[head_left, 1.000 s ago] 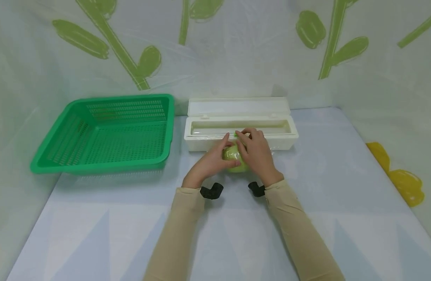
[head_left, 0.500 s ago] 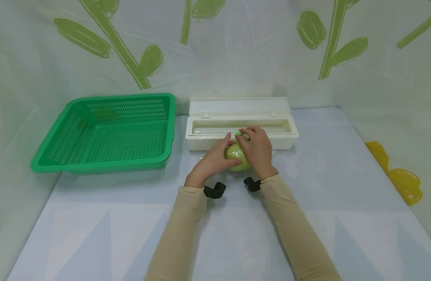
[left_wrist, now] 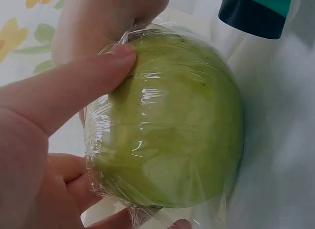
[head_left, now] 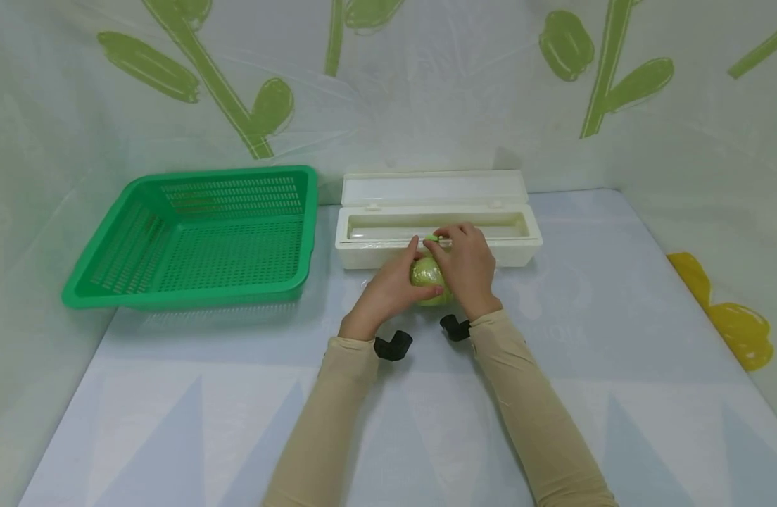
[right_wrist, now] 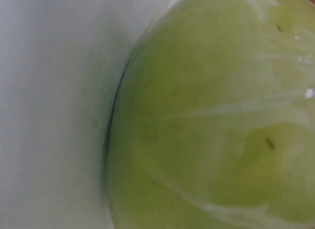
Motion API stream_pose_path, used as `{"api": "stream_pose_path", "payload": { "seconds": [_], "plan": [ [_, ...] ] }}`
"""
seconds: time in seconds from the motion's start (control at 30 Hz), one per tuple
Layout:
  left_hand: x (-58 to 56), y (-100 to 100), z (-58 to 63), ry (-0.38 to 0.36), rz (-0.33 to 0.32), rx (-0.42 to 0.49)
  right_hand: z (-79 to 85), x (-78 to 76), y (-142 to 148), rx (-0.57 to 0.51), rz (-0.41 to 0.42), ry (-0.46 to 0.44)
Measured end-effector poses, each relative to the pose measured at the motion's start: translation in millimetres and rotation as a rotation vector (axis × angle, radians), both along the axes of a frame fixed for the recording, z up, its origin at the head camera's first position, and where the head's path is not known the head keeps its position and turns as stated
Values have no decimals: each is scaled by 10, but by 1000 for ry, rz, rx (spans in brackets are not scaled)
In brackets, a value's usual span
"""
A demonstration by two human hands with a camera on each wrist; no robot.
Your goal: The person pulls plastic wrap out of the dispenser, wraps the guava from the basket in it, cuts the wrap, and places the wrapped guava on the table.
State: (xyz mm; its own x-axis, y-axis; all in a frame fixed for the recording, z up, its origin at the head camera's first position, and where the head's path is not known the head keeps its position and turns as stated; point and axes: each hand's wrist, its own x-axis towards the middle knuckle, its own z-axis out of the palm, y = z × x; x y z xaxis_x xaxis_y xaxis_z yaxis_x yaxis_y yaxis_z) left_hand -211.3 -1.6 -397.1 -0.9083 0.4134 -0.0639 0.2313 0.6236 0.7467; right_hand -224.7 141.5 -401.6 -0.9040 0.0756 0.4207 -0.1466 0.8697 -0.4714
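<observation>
A round green fruit [head_left: 428, 274], wrapped in shiny cling film, sits on the table against the front of a white cling film box [head_left: 509, 252]. My left hand [head_left: 388, 290] holds the fruit from the left; in the left wrist view its thumb [left_wrist: 98, 74] presses the film on the fruit and its other fingers curl beside it. My right hand [head_left: 467, 264] reaches over the fruit to the box's front rim, where thumb and forefinger pinch a small bright green slider [head_left: 431, 238]. The green fruit [right_wrist: 211, 115] fills most of the right wrist view.
The box's hinged lid [head_left: 433, 188] stands open at the back. A green slotted basket [head_left: 306, 232] is at the left. Black wrist cameras [head_left: 393, 346] jut inward from both cuffs. A patterned sheet hangs behind the table [head_left: 249, 380].
The right hand has shifted slightly along the box rim, its thumb and forefinger now closer around the green slider. The left hand keeps its hold on the fruit.
</observation>
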Motion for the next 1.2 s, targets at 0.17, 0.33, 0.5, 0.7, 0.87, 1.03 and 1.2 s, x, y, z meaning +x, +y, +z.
{"api": "stream_pose_path", "payload": {
  "seconds": [0.17,0.33,0.5,0.7,0.87,1.03,1.2],
  "plan": [
    [2,4,-15,13,14,-13,7,-19,-3,30,-22,-15],
    [9,-10,-4,13,19,-32,9,-31,-26,40,-41,-29],
    [20,-10,26,-2,23,-41,15,-27,-23,30,-43,-55],
    [18,-3,25,-17,33,-56,26,-22,-16,20,-37,-60],
    [15,11,26,-17,35,-59,30,-12,8,37,-64,-61],
    [20,17,26,-11,45,-67,7,-23,43,94,-90,10],
    [18,8,15,5,49,-66,-3,-51,68,74,-75,-29]
  ]
}}
